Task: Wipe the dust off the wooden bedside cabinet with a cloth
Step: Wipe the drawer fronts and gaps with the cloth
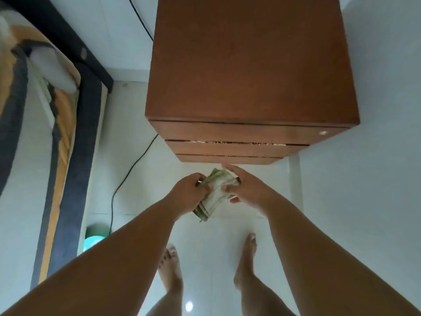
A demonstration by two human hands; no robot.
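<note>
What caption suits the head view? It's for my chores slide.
Both hands, left hand and right hand, fold a cloth before the wooden cabinet.

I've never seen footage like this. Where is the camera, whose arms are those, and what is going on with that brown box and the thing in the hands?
There is no machine here. The single picture comes from a wide-angle camera worn on a person's head, looking down, so you see their own two bare arms and feet on the pale tiled floor.

The brown box is a wooden bedside cabinet, seen from above with its drawer fronts below the top edge. Nothing lies on its top.

The left hand and right hand together hold a folded greenish cloth in the air just in front of the cabinet, not yet touching it.

At left is the edge of a bed, and a black cable runs across the floor.
</note>
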